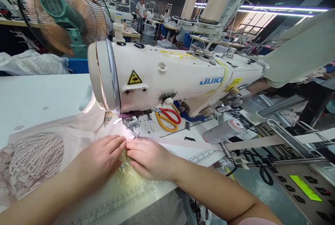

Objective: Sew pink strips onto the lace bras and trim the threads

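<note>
My left hand [101, 157] and my right hand [149, 157] lie flat side by side, fingertips almost touching, pressing down pale pink fabric [78, 130] just in front of the needle area [131, 122] of a white JUKI sewing machine [170, 75]. Both hands have their fingers stretched out. The fabric runs left into a lace part [31, 158]. A long pale strip [261, 142] leads off to the right from the needle area.
Scissors with red and yellow handles [167, 117] lie on the machine bed. A pink thread cone [222, 131] lies on its side to the right. A control panel [306, 188] sits lower right. A green fan [62, 12] stands behind; people work far back.
</note>
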{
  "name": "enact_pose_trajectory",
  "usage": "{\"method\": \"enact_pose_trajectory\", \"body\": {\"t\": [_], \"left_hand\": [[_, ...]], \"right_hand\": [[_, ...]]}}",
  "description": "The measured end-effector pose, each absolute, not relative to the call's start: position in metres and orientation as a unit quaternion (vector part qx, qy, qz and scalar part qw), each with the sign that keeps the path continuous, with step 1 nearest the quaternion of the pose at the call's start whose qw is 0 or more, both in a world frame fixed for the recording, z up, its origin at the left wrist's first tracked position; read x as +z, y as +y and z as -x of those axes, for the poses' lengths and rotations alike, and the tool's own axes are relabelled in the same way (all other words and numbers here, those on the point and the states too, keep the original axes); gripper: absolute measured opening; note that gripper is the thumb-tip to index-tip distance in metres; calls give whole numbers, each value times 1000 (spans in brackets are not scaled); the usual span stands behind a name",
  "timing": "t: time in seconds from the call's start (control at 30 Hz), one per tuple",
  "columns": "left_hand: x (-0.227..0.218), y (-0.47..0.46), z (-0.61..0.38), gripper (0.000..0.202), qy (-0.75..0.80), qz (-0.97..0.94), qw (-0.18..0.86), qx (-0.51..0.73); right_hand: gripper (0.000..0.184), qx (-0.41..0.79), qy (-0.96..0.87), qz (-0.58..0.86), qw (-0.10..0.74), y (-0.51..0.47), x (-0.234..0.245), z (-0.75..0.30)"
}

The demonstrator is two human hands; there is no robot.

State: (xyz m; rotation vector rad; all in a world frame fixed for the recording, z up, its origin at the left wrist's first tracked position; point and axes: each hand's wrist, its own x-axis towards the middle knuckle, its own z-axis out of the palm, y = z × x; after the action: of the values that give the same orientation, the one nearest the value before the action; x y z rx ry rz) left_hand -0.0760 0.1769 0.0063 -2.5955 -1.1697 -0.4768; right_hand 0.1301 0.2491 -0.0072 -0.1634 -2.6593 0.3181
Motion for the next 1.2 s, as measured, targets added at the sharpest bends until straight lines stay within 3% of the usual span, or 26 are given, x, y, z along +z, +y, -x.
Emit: {"method": "enact_pose_trajectory", "body": {"t": [0.5,0.87,1.1,1.2], "left_hand": [[-1,192,104,43,-388,897,187,-97],[-6,209,120,41,-398,895,187,-75],[-2,226,128,42,-424,887,182,-22],[-1,231,130,41,-433,882,186,-24]], "right_hand": [[34,109,-977,96,156,246,-8,-130],[36,112,-977,92,158,249,-11,-131],[27,126,-971,83,186,248,1,-138],[22,148,-958,176,171,256,23,-153]]}}
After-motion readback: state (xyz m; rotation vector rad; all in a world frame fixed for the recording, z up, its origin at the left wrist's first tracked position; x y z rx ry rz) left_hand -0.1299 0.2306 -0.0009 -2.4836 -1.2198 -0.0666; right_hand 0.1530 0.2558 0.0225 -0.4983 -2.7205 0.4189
